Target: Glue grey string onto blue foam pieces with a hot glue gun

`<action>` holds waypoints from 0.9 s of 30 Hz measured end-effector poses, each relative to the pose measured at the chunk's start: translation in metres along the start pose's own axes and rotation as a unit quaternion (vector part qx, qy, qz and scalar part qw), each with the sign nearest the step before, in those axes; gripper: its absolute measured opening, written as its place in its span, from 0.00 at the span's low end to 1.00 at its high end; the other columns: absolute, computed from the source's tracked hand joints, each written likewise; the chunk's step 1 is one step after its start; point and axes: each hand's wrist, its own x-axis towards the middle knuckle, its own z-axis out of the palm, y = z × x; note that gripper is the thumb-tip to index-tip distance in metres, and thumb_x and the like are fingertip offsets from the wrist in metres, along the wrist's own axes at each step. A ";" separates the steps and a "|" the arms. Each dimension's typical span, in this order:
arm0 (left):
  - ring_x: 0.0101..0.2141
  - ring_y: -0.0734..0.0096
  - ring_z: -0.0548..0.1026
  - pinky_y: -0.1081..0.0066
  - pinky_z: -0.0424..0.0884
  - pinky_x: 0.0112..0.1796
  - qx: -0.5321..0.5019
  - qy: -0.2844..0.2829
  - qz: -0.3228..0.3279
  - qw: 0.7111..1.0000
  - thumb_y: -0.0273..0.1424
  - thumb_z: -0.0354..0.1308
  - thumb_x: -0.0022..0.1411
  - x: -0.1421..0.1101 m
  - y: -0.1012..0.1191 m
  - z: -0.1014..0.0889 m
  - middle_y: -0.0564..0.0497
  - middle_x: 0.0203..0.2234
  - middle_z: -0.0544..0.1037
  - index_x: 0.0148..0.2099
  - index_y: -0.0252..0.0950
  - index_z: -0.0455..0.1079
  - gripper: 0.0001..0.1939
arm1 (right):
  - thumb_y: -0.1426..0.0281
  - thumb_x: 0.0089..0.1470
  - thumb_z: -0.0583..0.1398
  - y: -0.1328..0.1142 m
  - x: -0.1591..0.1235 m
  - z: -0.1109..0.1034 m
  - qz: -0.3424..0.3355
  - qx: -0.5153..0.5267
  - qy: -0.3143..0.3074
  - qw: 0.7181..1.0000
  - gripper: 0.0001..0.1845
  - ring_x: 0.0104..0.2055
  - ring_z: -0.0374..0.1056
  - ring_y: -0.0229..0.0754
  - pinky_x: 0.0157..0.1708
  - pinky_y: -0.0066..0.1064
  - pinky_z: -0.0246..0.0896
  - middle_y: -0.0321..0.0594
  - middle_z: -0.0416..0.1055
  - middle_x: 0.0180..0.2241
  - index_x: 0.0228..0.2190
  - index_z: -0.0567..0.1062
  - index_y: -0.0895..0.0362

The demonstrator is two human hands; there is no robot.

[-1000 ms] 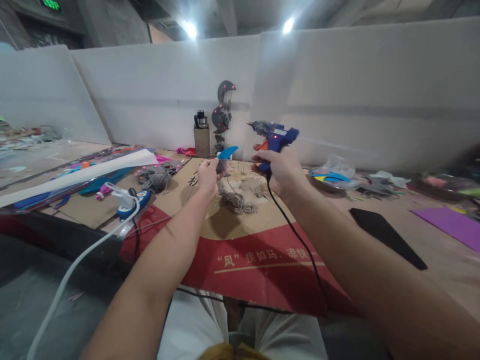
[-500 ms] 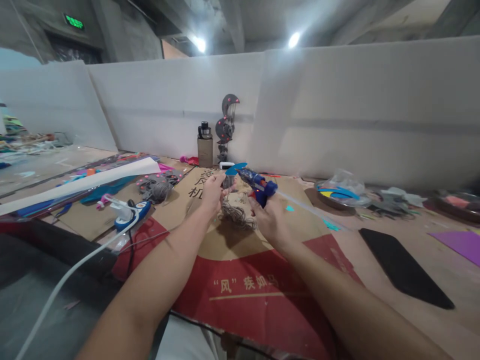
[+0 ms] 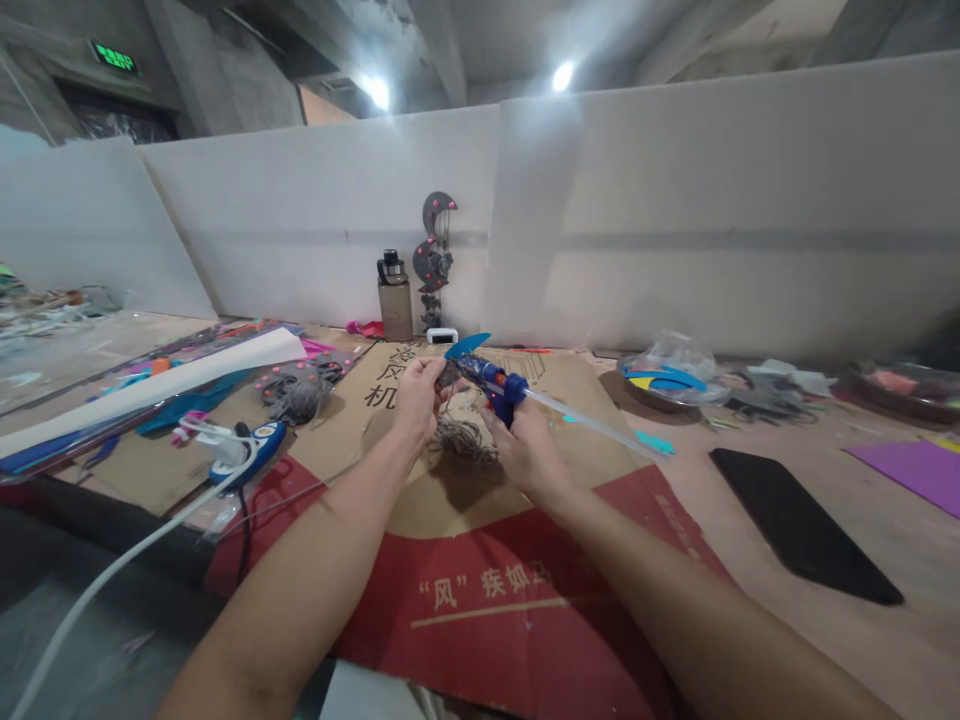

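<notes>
Pinched in my left hand is a blue curved piece, its lower part covered in grey yarn. My right hand is closed round the handle of a blue hot glue gun. A long clear glue stick sticks out of the gun's back end. The nozzle points left and lies close to the yarn-covered part; whether they touch I cannot tell. Below both hands a loose bundle of grey yarn rests on the cardboard.
A black phone-like slab and purple sheet lie right. Left are a power strip with a white cable and a grey yarn piece with pink dots. Behind stand a bottle and a hanging crescent ornament.
The glue gun's nozzle has moved down and left, from beside the blue piece to the yarn-covered part. The view has turned slightly right.
</notes>
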 end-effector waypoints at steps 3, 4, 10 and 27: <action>0.22 0.81 0.68 0.72 0.75 0.31 0.003 -0.011 0.005 1.000 0.34 0.65 0.48 -0.001 0.001 0.001 0.57 0.22 0.70 0.29 0.35 0.63 0.13 | 0.64 0.54 0.54 -0.002 -0.001 0.000 0.009 -0.009 -0.002 1.000 0.14 0.37 0.67 0.49 0.40 0.41 0.62 0.47 0.72 0.36 0.40 0.71 0.58; 0.21 0.82 0.67 0.72 0.75 0.31 0.001 -0.015 0.006 1.000 0.34 0.65 0.48 -0.001 0.001 0.001 0.58 0.22 0.69 0.29 0.36 0.63 0.13 | 0.63 0.54 0.54 -0.002 -0.001 0.000 0.012 -0.011 -0.001 1.000 0.14 0.37 0.67 0.49 0.40 0.41 0.62 0.47 0.72 0.36 0.40 0.71 0.57; 0.22 0.80 0.68 0.70 0.74 0.33 -0.004 -0.005 0.019 1.000 0.33 0.65 0.48 -0.003 0.003 0.004 0.58 0.22 0.70 0.29 0.36 0.63 0.13 | 0.63 0.55 0.53 -0.001 0.000 0.001 -0.002 0.000 -0.003 1.000 0.16 0.37 0.67 0.49 0.41 0.42 0.62 0.48 0.72 0.36 0.41 0.71 0.58; 0.29 0.71 0.76 0.66 0.75 0.36 -0.009 -0.021 0.041 0.999 0.34 0.62 0.52 -0.005 0.009 0.004 0.53 0.24 0.75 0.31 0.37 0.61 0.11 | 0.62 0.56 0.53 -0.002 0.000 -0.006 0.005 -0.007 0.016 1.000 0.14 0.40 0.67 0.51 0.42 0.43 0.62 0.47 0.71 0.36 0.38 0.70 0.57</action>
